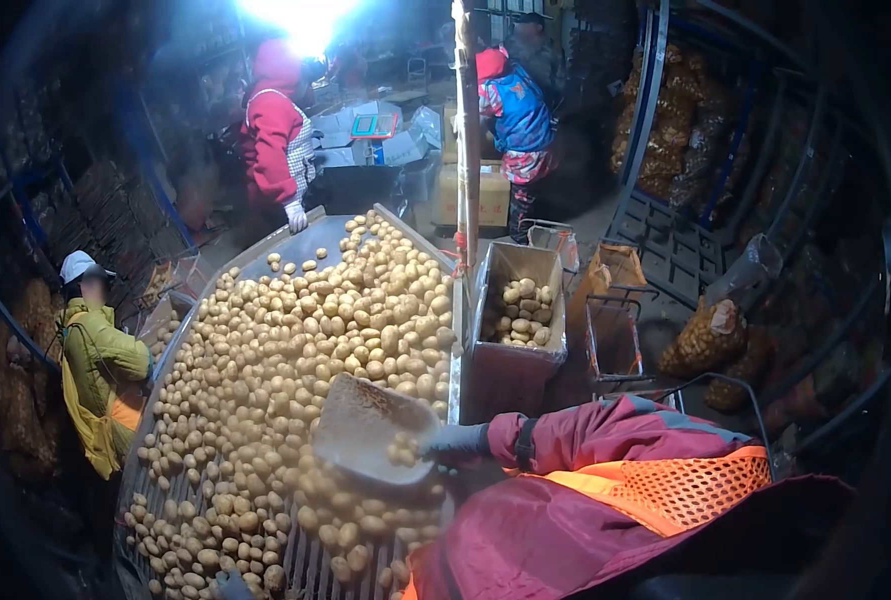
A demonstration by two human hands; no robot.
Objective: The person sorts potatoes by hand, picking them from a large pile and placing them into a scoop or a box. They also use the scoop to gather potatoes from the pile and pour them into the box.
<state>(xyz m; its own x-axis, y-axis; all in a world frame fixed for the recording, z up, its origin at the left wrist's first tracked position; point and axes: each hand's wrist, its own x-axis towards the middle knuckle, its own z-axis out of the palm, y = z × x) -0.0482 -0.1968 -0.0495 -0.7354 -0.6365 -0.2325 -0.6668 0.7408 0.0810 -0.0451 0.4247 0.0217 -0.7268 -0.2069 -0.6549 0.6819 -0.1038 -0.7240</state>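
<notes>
My right hand (455, 441), in a grey glove, is closed on a pale, worn scoop (350, 437). A few potatoes (403, 449) sit in the scoop near the hand. Under and around it, many potatoes (295, 340) cover a wide sloping sorting table (300, 548) with a slatted lower part. Potatoes just below the scoop look blurred. At the bottom edge a grey-blue patch (232, 586) shows among the potatoes; it may be my gloved left hand, but its fingers cannot be made out.
A wooden post (467, 150) rises by the table's right rail (456, 360). Beyond it stands a tall bin (513, 370) with potatoes inside. Filled net sacks (703, 340) and metal frames (615, 335) are on the right. Workers stand at the left (100, 350) and back (277, 130).
</notes>
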